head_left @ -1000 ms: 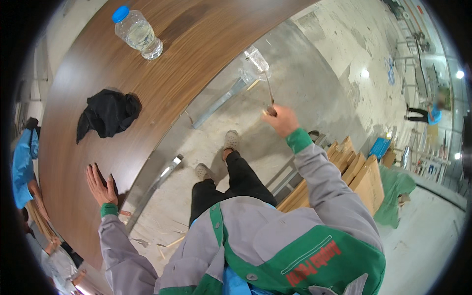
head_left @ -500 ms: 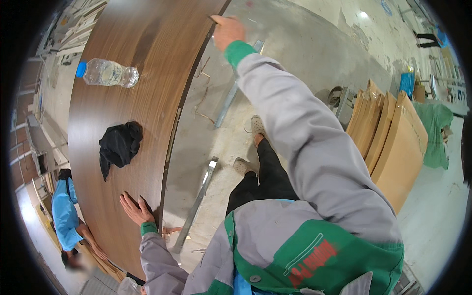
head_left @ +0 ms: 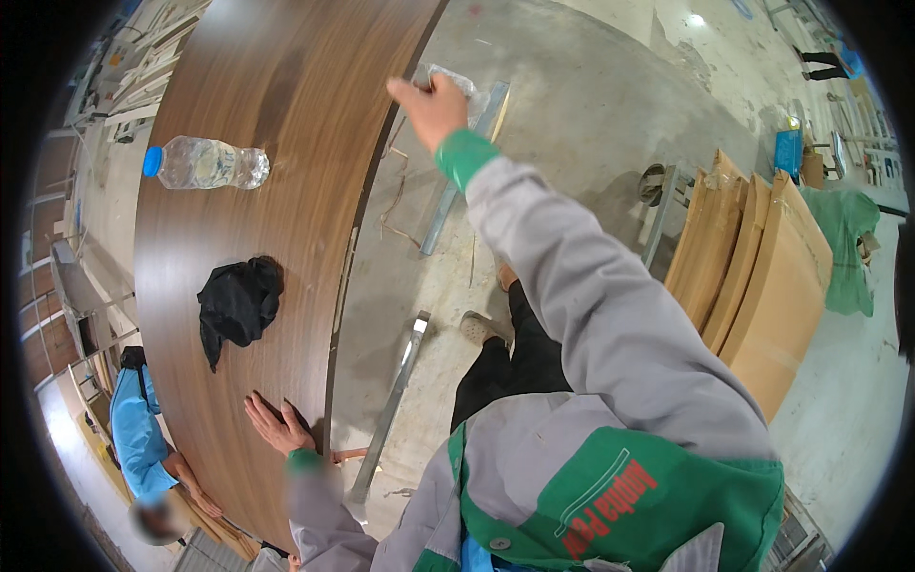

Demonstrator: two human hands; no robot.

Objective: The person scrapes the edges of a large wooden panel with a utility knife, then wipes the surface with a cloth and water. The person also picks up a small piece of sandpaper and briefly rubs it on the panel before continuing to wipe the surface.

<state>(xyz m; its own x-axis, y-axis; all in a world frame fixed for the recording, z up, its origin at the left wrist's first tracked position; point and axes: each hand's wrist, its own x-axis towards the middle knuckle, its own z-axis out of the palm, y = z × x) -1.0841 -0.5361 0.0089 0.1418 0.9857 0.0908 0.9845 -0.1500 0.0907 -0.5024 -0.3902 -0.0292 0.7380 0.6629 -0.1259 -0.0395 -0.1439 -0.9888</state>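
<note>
1. Long brown wood-grain panel [head_left: 315, 214] lies under our left hand [head_left: 283, 431], near its right edge: fingers nearly together, probably bracing.
2. Our right hand [head_left: 435, 108] curls by that edge; any pinch, we can't tell.

We count one big brown table [head_left: 310, 114]
We see one left hand [head_left: 278, 429], one right hand [head_left: 436, 110], one bottle [head_left: 212, 164], one black cloth [head_left: 240, 300], two other people [head_left: 136, 429], and maybe three cardboard packs [head_left: 786, 281].
</note>
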